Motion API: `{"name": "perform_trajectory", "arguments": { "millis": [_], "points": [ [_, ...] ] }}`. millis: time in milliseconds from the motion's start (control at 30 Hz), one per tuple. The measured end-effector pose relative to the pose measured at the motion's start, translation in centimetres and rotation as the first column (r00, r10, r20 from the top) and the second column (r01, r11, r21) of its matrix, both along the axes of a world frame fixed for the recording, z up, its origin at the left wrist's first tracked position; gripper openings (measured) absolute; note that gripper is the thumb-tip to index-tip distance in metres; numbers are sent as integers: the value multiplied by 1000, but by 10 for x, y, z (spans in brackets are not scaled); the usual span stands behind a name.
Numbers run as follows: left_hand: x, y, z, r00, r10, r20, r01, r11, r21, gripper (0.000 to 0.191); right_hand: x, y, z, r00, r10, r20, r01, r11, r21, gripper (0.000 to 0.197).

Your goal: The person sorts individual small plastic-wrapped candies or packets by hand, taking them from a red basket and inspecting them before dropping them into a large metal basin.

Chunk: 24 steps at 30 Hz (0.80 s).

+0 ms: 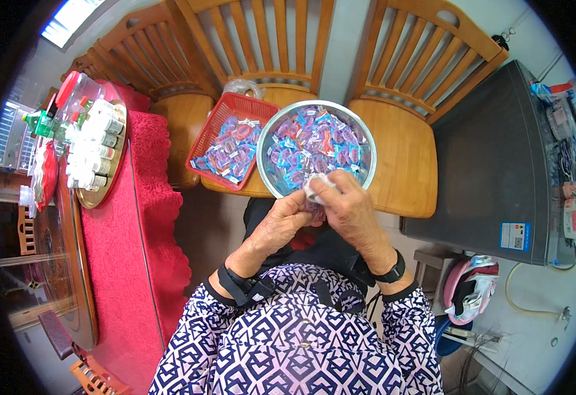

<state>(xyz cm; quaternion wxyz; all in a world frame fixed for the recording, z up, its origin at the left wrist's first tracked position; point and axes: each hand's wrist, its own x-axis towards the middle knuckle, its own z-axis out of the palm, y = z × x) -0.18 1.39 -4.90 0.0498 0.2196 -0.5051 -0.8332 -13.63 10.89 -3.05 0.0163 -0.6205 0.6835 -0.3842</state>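
Observation:
A round metal basin [369,126] full of small purple, blue and red items, many with white tags, rests on wooden chair seats in front of me. To its left a red plastic basket [202,129] holds more of the same kind. My left hand [285,219] pinches a small purple item [316,209] over the basin's near rim. Close against it, my right hand [349,207] grips a crumpled white piece [319,188], perhaps cloth or paper, at the item's top. The fingers cover most of the item, so its exact kind cannot be told.
Wooden chairs [401,148] stand behind and under the containers. A table with a red cloth [115,256] on the left bears a tray [120,163] of white bottles. A dark grey refrigerator [470,163] stands on the right, a pink basin [451,284] with cloths below it.

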Motion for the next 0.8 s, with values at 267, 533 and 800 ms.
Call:
{"name": "perform_trajectory", "arguments": {
  "millis": [267, 533, 800],
  "points": [
    [3, -1, 13, 989, 143, -34, -135, 977, 167, 39, 0, 19, -5, 966, 163, 199, -176, 983, 48, 32],
    [-3, -7, 1, 973, 202, -112, -143, 907, 395, 31, 1, 6, -5, 991, -47, 123, 49, 999, -18, 34],
    [-7, -5, -11, 952, 302, -58, -227, 820, 526, 36, 9, 27, 1, 985, 151, 86, -162, 976, 145, 31]
  ]
}}
